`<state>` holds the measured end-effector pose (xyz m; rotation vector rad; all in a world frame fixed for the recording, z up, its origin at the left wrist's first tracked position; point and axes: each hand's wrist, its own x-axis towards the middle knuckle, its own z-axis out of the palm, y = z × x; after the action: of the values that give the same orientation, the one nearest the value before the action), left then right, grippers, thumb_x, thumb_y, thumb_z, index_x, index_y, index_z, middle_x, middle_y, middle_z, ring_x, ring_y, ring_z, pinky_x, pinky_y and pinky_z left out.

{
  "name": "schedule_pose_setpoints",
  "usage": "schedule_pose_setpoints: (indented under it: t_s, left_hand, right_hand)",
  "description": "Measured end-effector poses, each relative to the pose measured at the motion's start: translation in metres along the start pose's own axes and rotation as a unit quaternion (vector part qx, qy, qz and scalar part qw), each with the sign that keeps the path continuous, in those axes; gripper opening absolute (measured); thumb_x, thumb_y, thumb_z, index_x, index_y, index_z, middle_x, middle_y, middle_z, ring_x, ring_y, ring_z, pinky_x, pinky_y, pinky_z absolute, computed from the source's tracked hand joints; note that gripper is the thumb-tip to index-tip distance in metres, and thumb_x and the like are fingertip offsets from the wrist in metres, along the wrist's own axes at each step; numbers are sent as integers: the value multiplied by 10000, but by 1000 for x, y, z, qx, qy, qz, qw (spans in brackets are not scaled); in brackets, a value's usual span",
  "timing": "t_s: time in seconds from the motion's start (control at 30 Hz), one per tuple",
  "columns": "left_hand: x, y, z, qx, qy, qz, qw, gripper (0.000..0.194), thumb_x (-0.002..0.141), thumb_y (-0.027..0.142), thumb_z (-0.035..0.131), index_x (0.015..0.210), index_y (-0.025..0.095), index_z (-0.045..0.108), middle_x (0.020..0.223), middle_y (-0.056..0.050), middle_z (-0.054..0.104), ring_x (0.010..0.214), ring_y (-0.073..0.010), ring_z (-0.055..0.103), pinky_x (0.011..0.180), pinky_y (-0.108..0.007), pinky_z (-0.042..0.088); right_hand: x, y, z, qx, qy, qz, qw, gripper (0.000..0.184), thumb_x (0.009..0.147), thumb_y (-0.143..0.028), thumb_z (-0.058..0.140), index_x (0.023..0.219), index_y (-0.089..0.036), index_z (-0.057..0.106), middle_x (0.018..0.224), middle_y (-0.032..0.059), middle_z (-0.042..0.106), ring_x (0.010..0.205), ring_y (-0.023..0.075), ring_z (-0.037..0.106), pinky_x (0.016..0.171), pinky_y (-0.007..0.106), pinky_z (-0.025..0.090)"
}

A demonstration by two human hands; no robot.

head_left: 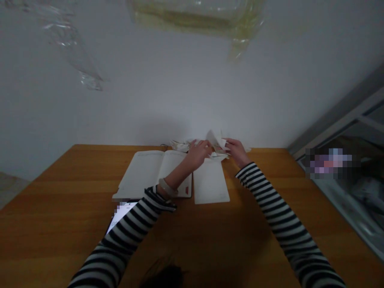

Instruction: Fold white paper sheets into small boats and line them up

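Observation:
Both my arms, in black-and-white striped sleeves, reach to the far edge of a wooden table (60,208). My left hand (198,155) and my right hand (237,151) are closed on a crumpled bundle of pale paper (216,142), held between them just above the table, near the wall. An open notebook (150,173) with blank pages lies flat under my left forearm. A separate white sheet (210,182) lies next to it, below my hands. More crumpled paper (178,145) rests behind the notebook.
A lit phone (121,212) lies by my left elbow, left of centre. A white wall rises behind the table, with clear plastic (72,52) hanging at the top. A window frame (345,120) runs along the right side.

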<state>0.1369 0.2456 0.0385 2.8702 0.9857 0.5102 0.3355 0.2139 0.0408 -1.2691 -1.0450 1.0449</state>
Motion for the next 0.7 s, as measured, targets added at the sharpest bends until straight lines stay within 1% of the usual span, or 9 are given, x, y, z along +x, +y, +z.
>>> schedule_pose_setpoints:
  t_s: [0.07,0.1,0.17,0.23,0.3,0.4,0.5,0.57,0.7]
  left_hand:
    - [-23,9,-15,-18,25,25,999,262,890,53,453,1017,193,635,1256,-107,553,1208,-262,492,1067,-512,351]
    - [-36,14,-20,-36,45,17,998,273,886,40,438,1030,187,618,1267,-115,525,1195,-264,494,1025,-483,408]
    - [-65,25,-28,-92,72,-2,993,278,871,23,426,1022,190,589,1323,-113,452,1181,-261,493,982,-454,461]
    - [-92,34,-31,-170,83,-25,982,297,852,1,417,1015,199,567,1369,-98,380,1138,-229,518,938,-410,507]
    - [-115,41,-31,-194,92,-54,975,323,834,-20,421,1018,209,555,1354,-82,358,1116,-200,526,913,-370,527]
    - [-140,46,-26,-258,114,-105,954,298,834,-22,450,966,210,581,1279,-66,391,1107,-179,530,893,-336,537]
    - [-159,46,-19,-329,126,-152,923,162,872,57,517,879,182,620,1194,-79,460,1050,-177,566,860,-326,543]
    - [-171,46,-13,-346,121,-195,910,112,892,133,553,838,171,644,1091,-76,526,1015,-187,582,881,-348,526]
    - [-191,58,-2,-358,120,-292,879,110,890,183,559,809,174,633,890,-33,573,850,-170,592,842,-340,515]
  right_hand:
    - [-23,-2,4,14,-8,-3,1000,279,653,-236,684,918,-163,731,883,41,760,764,171,696,706,270,520]
    - [-37,-1,8,25,-18,2,1000,282,660,-237,703,930,-164,741,883,38,763,758,161,695,705,257,521]
    - [-65,3,19,91,-51,53,993,269,675,-245,742,934,-174,754,846,31,766,708,139,694,645,218,519]
    - [-92,10,34,163,-92,101,977,233,705,-256,761,926,-181,760,869,35,770,693,129,697,612,197,528]
    - [-113,17,47,226,-102,136,959,181,708,-242,780,877,-181,763,837,34,772,685,132,701,578,188,536]
    - [-131,28,60,278,-84,177,940,163,692,-215,808,841,-170,760,810,39,774,687,135,709,581,187,550]
    - [-143,39,68,277,-62,203,937,189,660,-204,829,831,-160,762,810,44,779,711,147,717,623,207,561]
    - [-151,47,73,270,-53,213,938,184,650,-222,831,810,-166,762,813,42,782,740,168,724,676,243,571]
    - [-172,57,88,257,-84,238,933,219,676,-267,810,869,-175,763,921,54,784,879,203,726,825,298,560]
